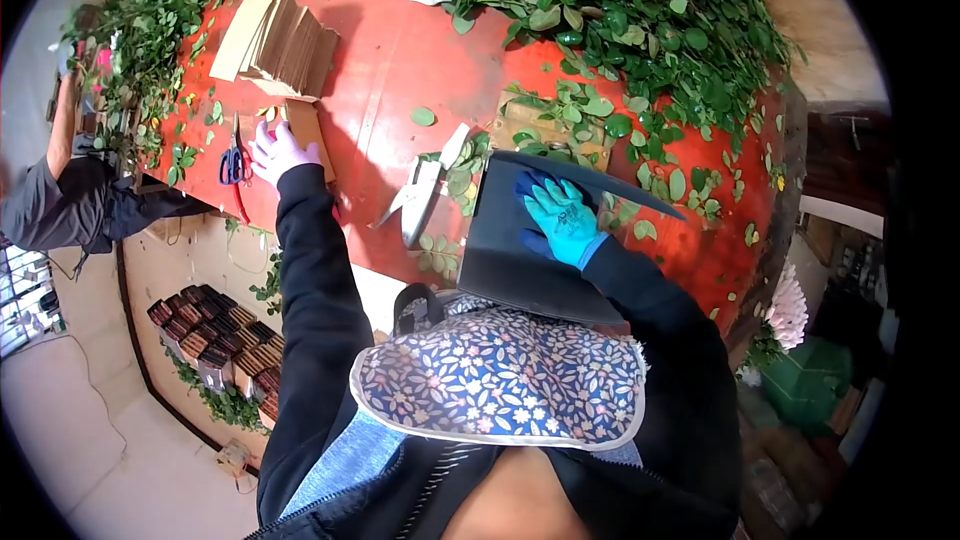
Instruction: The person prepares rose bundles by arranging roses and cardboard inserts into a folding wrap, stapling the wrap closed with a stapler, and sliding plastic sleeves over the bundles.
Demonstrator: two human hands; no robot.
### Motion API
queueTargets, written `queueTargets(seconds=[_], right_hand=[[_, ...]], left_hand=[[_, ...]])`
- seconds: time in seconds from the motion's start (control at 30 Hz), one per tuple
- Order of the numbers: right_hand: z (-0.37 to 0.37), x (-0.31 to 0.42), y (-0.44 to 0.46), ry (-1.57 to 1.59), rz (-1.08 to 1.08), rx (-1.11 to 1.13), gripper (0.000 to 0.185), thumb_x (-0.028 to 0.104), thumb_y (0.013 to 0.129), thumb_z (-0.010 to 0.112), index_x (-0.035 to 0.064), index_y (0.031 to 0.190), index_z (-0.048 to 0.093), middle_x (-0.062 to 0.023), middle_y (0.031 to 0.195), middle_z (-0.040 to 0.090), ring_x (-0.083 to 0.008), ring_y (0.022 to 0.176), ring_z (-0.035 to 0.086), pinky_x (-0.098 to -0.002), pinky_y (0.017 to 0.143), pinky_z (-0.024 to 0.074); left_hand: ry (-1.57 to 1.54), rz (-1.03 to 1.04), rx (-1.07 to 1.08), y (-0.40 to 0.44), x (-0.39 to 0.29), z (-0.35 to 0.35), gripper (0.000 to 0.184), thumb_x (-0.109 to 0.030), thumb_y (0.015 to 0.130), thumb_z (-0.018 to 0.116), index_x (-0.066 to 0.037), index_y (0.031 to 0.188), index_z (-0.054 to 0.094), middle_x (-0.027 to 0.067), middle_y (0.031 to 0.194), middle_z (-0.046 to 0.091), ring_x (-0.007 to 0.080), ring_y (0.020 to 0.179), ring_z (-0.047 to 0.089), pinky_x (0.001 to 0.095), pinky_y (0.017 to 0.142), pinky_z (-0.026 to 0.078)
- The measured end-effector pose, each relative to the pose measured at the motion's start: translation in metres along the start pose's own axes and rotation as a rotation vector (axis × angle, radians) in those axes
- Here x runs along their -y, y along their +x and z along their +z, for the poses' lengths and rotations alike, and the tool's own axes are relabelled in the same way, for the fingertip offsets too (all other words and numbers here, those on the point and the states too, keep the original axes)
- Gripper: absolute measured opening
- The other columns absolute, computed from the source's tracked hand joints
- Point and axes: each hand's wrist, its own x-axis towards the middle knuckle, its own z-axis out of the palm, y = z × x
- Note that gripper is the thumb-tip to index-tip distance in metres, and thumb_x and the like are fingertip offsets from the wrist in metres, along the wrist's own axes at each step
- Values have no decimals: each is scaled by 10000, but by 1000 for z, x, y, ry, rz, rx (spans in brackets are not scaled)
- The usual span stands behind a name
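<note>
My left hand [283, 152], in a lilac glove, has its fingers spread over the red table. It is right beside a folded piece of brown cardboard [309, 132]; whether it touches it I cannot tell. Blue-handled scissors [233, 162] and a red-handled tool [240, 204] lie just left of this hand. In a teal glove with dark fingertips, my right hand [560, 215] rests flat on a black folder-like sheet [510, 265] at the table's near edge. A white tool [425, 190] with pointed ends, its kind unclear, lies between my hands.
A stack of cardboard pieces [280, 45] stands at the far left. Leafy stems [640, 20] pile up at the back right, more greenery [175, 0] at the back left. Loose leaves dot the red table [380, 60]. Another person [60, 190] is at far left.
</note>
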Motion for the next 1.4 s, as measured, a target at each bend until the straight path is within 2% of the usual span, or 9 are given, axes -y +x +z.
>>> queueTargets(seconds=[0.3, 0.53, 0.6, 0.67, 0.73, 0.83, 0.93, 1.13, 1.4], right_hand=[[0, -4, -1, 17, 14, 33, 628, 470, 872, 552, 44, 1331, 508, -176, 1431, 438, -343, 1367, 348, -500, 1131, 207], [5, -8, 1, 12, 2, 35, 651, 490, 885, 527, 54, 1366, 476, -167, 1472, 395, -340, 1379, 329, -490, 1137, 195], [6, -8, 1, 0, 1, 54, 666, 488, 880, 534, 62, 1386, 457, -166, 1477, 386, -351, 1365, 347, -493, 1131, 213], [7, -10, 2, 7, -12, 17, 676, 493, 878, 538, 68, 1396, 447, -158, 1483, 382, -355, 1363, 347, -498, 1129, 220], [11, -10, 3, 15, 12, 45, 663, 481, 877, 531, 83, 1401, 447, -145, 1487, 381, -354, 1365, 345, -498, 1130, 222], [30, -14, 0, -186, 24, 132, 653, 474, 871, 516, 102, 1404, 456, -139, 1494, 380, -340, 1386, 318, -494, 1145, 186], [46, -27, -2, -44, -3, 161, 641, 399, 804, 558, 112, 1374, 498, -128, 1433, 465, -360, 1327, 400, -507, 1148, 191], [-1, -29, 10, 45, -178, -4, 463, 236, 822, 610, 107, 1265, 577, -124, 1278, 552, -349, 1245, 453, -509, 1103, 254], [-20, -3, 7, 276, 88, -351, 237, 296, 795, 716, 84, 837, 619, -92, 811, 596, -310, 771, 588, -445, 678, 463]], left_hand=[[-807, 12, -1, 4, 50, 20, 335, -293, 922, 640, -4, 1090, 655, 149, 889, 703, 245, 770, 673, 318, 744, 506], [-562, -45, 116, -14, 59, -1, 312, -259, 936, 611, -26, 1142, 640, 137, 966, 698, 253, 834, 670, 339, 789, 513], [-664, 216, -287, -1, 81, 23, 273, -213, 935, 615, -25, 1130, 643, 135, 1052, 659, 254, 906, 648, 332, 842, 503], [-1580, -78, 230, -19, 54, -36, 370, -252, 953, 596, 29, 1193, 596, 122, 1200, 613, 207, 1012, 606, 322, 936, 460], [-1694, 149, 546, -53, 9, -84, 170, -129, 938, 582, -48, 1060, 668, 114, 987, 639, 235, 920, 623, 333, 838, 498], [-1384, 836, 1016, -104, -69, -103, 173, -185, 940, 558, -42, 937, 655, 85, 882, 651, 166, 801, 603, 327, 722, 480], [-1812, 195, 1618, -175, -139, -57, 247, -170, 972, 539, -15, 1146, 622, 42, 1017, 673, 122, 912, 614, 279, 828, 483], [-882, 547, 1259, -179, -173, 28, 239, -209, 900, 604, -33, 1055, 643, 133, 921, 688, 219, 838, 665, 343, 769, 518], [-881, 444, 1162, -195, -178, 30, 298, -290, 840, 631, -40, 998, 661, 197, 936, 675, 359, 891, 652, 420, 794, 513]])
